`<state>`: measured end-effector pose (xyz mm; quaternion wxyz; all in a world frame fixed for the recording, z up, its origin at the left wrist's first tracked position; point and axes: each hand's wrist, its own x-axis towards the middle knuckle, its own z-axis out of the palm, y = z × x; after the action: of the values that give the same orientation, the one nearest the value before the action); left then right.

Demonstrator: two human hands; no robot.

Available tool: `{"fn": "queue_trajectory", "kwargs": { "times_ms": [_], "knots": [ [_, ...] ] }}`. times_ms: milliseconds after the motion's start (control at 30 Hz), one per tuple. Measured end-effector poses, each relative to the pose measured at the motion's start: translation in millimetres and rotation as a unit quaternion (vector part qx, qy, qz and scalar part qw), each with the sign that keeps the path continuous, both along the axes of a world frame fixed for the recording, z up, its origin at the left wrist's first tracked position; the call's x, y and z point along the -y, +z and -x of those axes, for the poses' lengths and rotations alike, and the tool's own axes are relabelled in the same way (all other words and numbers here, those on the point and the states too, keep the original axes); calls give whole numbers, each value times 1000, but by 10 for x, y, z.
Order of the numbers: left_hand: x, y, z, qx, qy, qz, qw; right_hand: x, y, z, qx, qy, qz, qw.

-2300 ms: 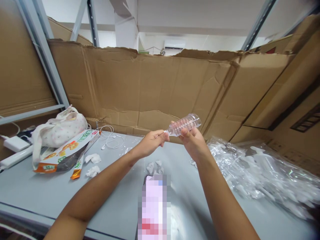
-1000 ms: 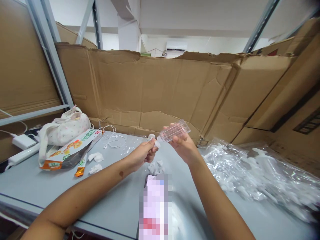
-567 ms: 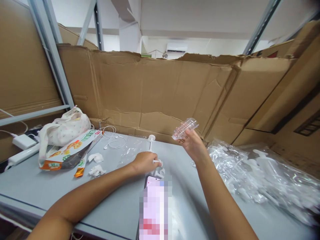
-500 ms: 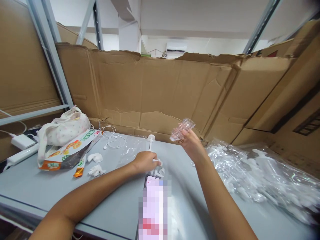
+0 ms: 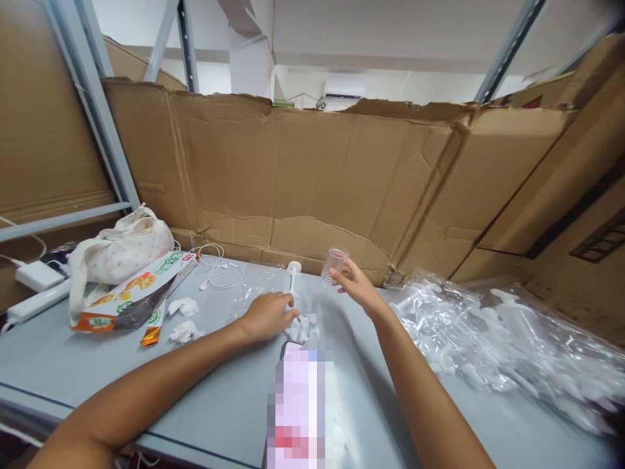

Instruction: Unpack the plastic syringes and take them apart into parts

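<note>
My right hand (image 5: 360, 286) is raised above the table, its fingers and thumb closed round a clear plastic cylinder (image 5: 335, 266) that tilts slightly. My left hand (image 5: 268, 317) lies low over the table, thumb apart from the fingers, with nothing visible in it. Its fingertips reach the near end of a white plunger (image 5: 293, 280) with a round disc at its far end; whether they touch it I cannot tell. Just right of the thumb is a small heap of white caps (image 5: 303, 327). Below the heap lies a phone (image 5: 295, 404), its screen partly pixelated.
Clear bags of white plunger-like parts (image 5: 502, 339) cover the right side. On the left are a cloth bag (image 5: 124, 251), a snack box (image 5: 141, 286), crumpled tissues (image 5: 185, 331) and white earphones (image 5: 219, 273). A cardboard wall (image 5: 312, 169) closes the back.
The clear cylinder has moved left and lower with my right hand and is turned more upright. My left hand has drawn back leftward from the white caps, no longer showing the small white piece.
</note>
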<state>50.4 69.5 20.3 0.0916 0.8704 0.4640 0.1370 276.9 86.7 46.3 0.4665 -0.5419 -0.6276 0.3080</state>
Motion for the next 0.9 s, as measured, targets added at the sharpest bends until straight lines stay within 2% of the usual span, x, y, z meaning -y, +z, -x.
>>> {"fn": "queue_trajectory", "kwargs": {
  "times_ms": [100, 233, 367, 600, 767, 900],
  "knots": [
    [29, -51, 133, -12, 2, -33, 999, -78, -156, 16, 44, -35, 20, 998],
    [8, -131, 302, -48, -4, -16, 999, -159, -375, 21, 81, -72, 54, 993],
    [-38, -140, 415, -72, -8, -7, 997, -175, -508, 33, 108, -103, 76, 986],
    [-13, -68, 464, -61, -2, -12, 998, -188, -557, 64, 115, -110, 58, 986],
    [114, -33, 404, -32, -3, -62, 998, -212, -546, 114, 95, -67, 43, 992],
    [167, -23, 364, -15, -20, -68, 997, -208, -525, 177, 72, -13, 36, 997]
  ]
}}
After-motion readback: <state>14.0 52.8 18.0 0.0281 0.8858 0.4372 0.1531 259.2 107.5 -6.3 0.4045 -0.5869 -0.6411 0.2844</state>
